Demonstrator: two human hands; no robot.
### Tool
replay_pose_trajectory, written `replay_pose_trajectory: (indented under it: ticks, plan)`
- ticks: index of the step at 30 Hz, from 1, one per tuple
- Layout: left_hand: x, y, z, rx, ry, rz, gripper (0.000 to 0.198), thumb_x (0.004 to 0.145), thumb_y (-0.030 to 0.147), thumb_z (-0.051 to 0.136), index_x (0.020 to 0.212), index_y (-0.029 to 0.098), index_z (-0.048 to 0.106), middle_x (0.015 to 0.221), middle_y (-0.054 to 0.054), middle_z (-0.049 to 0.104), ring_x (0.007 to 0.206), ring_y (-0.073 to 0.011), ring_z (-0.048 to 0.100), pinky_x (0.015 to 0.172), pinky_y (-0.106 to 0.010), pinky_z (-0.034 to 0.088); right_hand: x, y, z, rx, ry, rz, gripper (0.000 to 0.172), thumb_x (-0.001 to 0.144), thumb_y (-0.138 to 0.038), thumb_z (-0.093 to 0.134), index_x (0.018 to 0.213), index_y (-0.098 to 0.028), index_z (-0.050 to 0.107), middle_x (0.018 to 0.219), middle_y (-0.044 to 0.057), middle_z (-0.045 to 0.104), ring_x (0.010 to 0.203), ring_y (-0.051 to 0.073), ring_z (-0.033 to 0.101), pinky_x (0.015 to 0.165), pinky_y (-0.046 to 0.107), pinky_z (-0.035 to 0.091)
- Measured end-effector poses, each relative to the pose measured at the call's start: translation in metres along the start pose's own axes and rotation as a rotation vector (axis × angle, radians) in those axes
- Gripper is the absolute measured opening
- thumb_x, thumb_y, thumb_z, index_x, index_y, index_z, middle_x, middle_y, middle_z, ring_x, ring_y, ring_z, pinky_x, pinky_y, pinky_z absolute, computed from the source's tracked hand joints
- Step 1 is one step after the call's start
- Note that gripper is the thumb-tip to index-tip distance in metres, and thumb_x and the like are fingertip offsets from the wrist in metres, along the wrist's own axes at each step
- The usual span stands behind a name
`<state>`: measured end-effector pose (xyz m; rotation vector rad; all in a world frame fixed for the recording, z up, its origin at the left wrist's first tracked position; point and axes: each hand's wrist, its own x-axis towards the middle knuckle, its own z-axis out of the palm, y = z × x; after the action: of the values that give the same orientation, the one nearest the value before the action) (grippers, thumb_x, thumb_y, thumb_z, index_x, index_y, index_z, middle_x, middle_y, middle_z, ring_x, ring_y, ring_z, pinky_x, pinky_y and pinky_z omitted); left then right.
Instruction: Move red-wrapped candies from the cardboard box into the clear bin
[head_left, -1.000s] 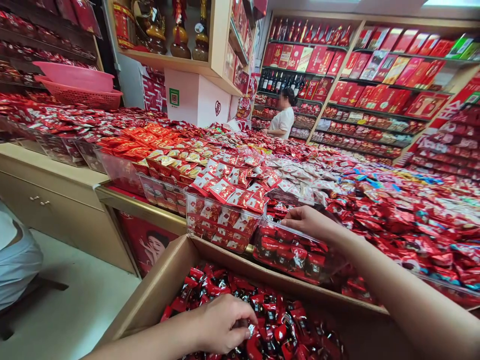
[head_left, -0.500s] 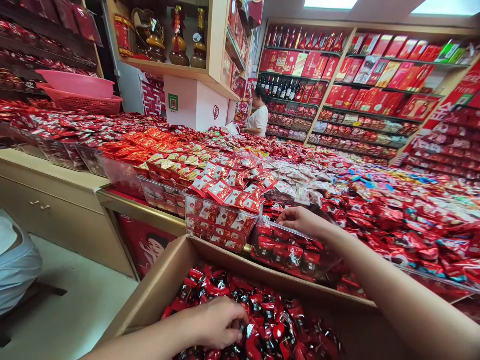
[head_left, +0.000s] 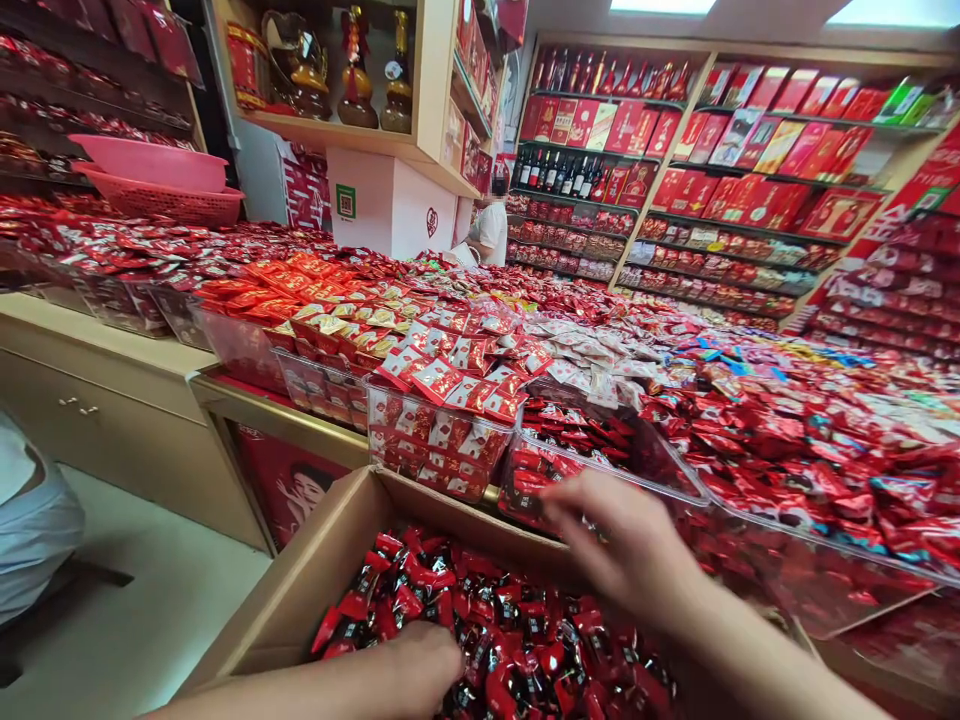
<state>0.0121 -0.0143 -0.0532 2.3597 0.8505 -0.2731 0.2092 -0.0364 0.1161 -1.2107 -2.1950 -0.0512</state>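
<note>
A cardboard box in front of me holds a heap of red and black wrapped candies. My left hand is closed down into the candies at the box's near left, its fingers buried among the wrappers. My right hand hovers above the far side of the box, blurred by motion, fingers loosely spread, with nothing seen in it. Just beyond it stands a clear plastic bin partly filled with the same red candies.
A wide counter carries many clear bins of red-wrapped sweets. Pink basins sit at the back left. Shelves of red boxes line the far wall. A person in white stands at the back; another person's clothing shows at the left edge.
My right hand has left the clear bin's rim and come back toward me over the box. My left hand has sunk lower into the candies. The person at the back has moved left.
</note>
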Motion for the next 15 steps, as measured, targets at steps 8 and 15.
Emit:
replay_pose_trajectory:
  ticks: [8, 15]
  plan:
    - [-0.004, 0.020, -0.042, -0.334, 0.234, 0.039, 0.016, 0.064, 0.026, 0.053, 0.076, 0.021, 0.063, 0.070, 0.002, 0.063, 0.064, -0.0136, 0.055, 0.058, -0.022, 0.040, -0.106, -0.017, 0.110, 0.502, -0.179, 0.559, 0.032, 0.068, -0.028, 0.054, 0.098, -0.017, 0.050, 0.088, 0.007, 0.060, 0.080, 0.020, 0.056, 0.070, 0.030, 0.045]
    - [-0.003, 0.039, -0.052, -0.943, 0.397, 0.067, 0.023, 0.069, 0.029, 0.055, 0.082, 0.012, 0.058, 0.069, -0.002, 0.060, 0.062, -0.0104, 0.051, 0.059, -0.022, 0.041, -0.091, -0.014, 0.085, 1.125, -0.133, 0.881, 0.029, 0.074, -0.042, 0.049, 0.085, -0.016, 0.053, 0.062, 0.001, 0.058, 0.059, 0.014, 0.055, 0.054, 0.025, 0.043]
